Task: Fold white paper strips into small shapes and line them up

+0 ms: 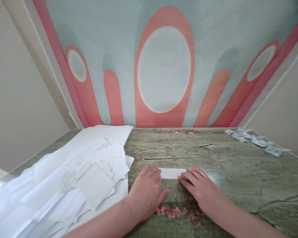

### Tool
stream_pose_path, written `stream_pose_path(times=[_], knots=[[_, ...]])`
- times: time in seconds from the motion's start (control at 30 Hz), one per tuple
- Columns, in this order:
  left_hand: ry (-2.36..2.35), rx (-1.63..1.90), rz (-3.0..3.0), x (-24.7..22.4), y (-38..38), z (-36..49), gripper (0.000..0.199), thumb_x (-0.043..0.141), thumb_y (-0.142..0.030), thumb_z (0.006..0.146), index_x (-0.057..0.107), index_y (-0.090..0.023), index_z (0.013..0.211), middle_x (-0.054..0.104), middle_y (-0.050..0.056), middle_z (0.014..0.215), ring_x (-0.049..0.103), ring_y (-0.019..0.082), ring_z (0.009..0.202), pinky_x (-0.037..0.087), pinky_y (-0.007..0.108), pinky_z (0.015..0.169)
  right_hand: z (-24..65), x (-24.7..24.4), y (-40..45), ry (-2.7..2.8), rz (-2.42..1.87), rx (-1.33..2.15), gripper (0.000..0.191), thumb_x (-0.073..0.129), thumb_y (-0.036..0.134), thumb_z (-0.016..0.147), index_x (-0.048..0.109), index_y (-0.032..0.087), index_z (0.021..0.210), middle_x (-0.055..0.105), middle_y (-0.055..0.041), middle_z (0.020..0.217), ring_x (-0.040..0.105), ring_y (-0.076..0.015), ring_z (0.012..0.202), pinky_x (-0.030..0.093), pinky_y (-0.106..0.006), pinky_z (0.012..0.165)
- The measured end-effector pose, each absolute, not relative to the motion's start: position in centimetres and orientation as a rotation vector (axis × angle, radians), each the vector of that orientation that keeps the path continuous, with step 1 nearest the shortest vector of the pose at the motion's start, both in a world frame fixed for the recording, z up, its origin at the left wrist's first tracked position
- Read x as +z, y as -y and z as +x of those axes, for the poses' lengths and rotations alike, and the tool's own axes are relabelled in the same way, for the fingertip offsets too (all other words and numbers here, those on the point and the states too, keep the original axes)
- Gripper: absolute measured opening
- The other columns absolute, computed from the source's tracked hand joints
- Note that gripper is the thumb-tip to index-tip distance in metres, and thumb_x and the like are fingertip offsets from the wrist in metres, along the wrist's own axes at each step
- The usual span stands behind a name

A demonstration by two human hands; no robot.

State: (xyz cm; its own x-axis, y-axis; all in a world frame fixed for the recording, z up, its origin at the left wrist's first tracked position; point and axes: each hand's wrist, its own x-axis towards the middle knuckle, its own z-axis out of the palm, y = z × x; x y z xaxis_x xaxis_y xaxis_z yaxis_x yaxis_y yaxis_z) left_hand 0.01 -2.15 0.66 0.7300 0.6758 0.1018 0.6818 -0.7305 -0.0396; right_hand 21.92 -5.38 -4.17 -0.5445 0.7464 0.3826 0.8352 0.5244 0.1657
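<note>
A small folded-looking white strip of paper [172, 173] lies flat on the wood-patterned table, running left to right between my hands. My left hand [147, 190] rests at its left end, fingertips on the paper and thumb stretched out to the side, so this hand is open. At the strip's right end, my right hand [201, 188] has its fingers close together and closed on the paper's edge; its thumb cannot be made out clearly. Left of my left hand spreads a large heap of white paper sheets [96, 188], some with printed lines.
Several small folded white paper pieces [260, 142] lie in a row at the table's far right edge. The table [164, 148] has a green-grey wood pattern with pink flower prints. A coral and grey patterned fabric [164, 119] hangs right behind its back edge.
</note>
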Motion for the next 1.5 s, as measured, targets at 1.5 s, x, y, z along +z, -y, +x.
stream_pose_path(times=[1.5], knots=[[1.022,-0.592,-2.948,-1.6,0.0,-1.1,0.009,0.052,-0.021,0.085,0.059,-0.019,0.09,0.061,0.003,0.106,0.056,0.021,0.095,0.044,0.037,0.083,22.9,-4.1,4.0,1.905,-1.4,0.487,0.035,0.056,0.022,0.08,0.054,0.024,0.114,0.054,-0.0059,0.107,0.058,-0.019,0.087,0.049,-0.034,0.079]])
